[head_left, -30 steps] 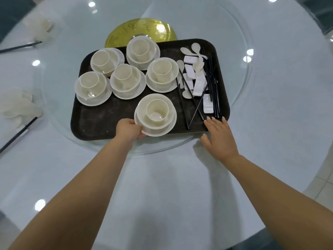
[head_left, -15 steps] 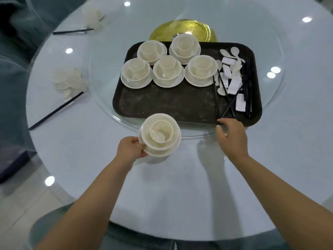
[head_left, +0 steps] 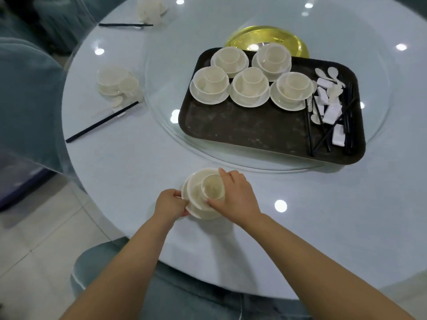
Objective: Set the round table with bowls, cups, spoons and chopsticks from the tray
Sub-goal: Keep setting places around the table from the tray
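A stacked cream set of plate, bowl [head_left: 195,192] and cup [head_left: 212,187] is at the near edge of the round white table [head_left: 323,215]. My left hand [head_left: 171,204] grips the plate's left rim. My right hand [head_left: 233,195] holds the cup, thumb and fingers curled round it. The dark tray [head_left: 254,130] sits on the glass turntable [head_left: 161,88] and carries several more bowl-and-cup sets [head_left: 250,88]. White spoons [head_left: 332,73], chopstick rests [head_left: 331,113] and black chopsticks [head_left: 309,128] lie at the tray's right end.
Two laid place settings are on the table's left: one [head_left: 117,86] with chopsticks [head_left: 101,125], another [head_left: 150,8] at the far left with chopsticks [head_left: 126,25]. A gold disc [head_left: 265,38] lies behind the tray. Grey-blue chairs [head_left: 23,72] stand to the left and in front.
The set came off the tray and down to the near table edge in my left hand. My right hand left the tray's corner and took hold of the cup. The view shifted left.
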Tool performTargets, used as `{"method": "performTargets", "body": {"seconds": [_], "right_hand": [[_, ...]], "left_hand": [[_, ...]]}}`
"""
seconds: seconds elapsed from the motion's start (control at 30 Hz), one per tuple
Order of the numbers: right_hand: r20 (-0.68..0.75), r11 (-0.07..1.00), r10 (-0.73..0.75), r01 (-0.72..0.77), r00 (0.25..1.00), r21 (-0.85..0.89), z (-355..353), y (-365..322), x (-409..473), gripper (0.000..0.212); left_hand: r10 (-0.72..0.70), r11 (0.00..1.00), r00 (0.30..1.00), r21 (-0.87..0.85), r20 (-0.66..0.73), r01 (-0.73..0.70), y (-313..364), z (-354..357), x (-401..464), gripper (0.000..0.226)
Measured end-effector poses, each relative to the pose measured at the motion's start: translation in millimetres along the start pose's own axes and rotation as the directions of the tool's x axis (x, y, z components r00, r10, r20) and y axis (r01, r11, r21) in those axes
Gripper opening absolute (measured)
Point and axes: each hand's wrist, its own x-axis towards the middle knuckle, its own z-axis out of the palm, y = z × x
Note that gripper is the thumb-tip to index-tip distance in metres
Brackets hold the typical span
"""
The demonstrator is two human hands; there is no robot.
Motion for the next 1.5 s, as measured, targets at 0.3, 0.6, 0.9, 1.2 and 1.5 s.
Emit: {"method": "performTargets", "body": {"seconds": [0.3, 0.6, 0.9, 1.2, 1.5], "right_hand": [[-0.007, 0.992, 0.012, -0.011, 1.000, 0.122, 3.8, -28.9, 9.7, 0.073], [-0.158, 0.937, 0.296, -0.254, 0.942, 0.241, -26.0, -1.4, 10.0, 0.075], [-0.080, 0.934, 0.332, -0.316, 0.940, 0.164, -6.8, 11.8, 17.0, 0.072], [-0.026, 0.944, 0.311, -0.306, 0.950, 0.124, -14.5, 16.9, 21.4, 0.083], [-0.166, 0.884, 0.418, -0.358, 0.893, 0.300, -56.5, 75.8, 9.9, 0.044]], "left_hand": [[0.061, 0.994, 0.998, 0.092, -0.034, -0.058, -15.0, -23.4, 16.3, 0.026], [0.212, 0.966, 0.973, 0.168, -0.089, -0.195, -14.5, -36.6, 27.5, 0.042], [0.277, 0.958, 0.961, 0.090, -0.022, -0.274, -11.1, -36.1, 23.5, 0.020], [0.328, 0.942, 0.937, 0.118, -0.121, -0.314, 10.8, -34.8, 11.6, 0.053], [0.473, 0.881, 0.861, 0.091, -0.185, -0.465, 73.8, 1.5, -15.3, 0.018]]}}
